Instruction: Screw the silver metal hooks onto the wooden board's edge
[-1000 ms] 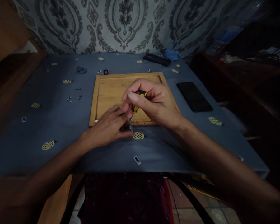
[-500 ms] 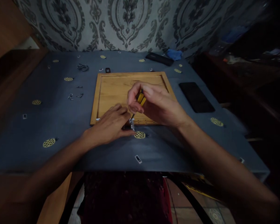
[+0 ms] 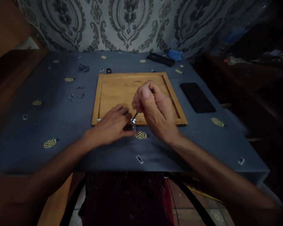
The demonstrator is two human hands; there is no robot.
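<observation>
A framed wooden panel (image 3: 118, 91) lies flat on the cloth-covered table. At its near edge sits a small shiny metal hinge (image 3: 134, 125), partly hidden by my fingers. My left hand (image 3: 112, 125) rests over that edge, its fingers on the wood side and its thumb in front, gripping the hinge. Above the panel, my right hand (image 3: 154, 108) is wrapped round a screwdriver (image 3: 135, 116). Its handle is mostly covered by the fingers, and the thin shaft slants down so that its tip meets the hinge.
Several small metal pieces (image 3: 80, 96) and a coiled cable (image 3: 83, 67) lie left of the panel. A black phone (image 3: 197, 97) is on the right. At the back are a dark oblong case (image 3: 160, 59), a blue cloth (image 3: 175, 55) and a small dark square object (image 3: 108, 71).
My right hand has turned and closed further round the screwdriver, covering the yellow handle that showed before. The screwdriver tip stays at the hinge. My left hand keeps its place.
</observation>
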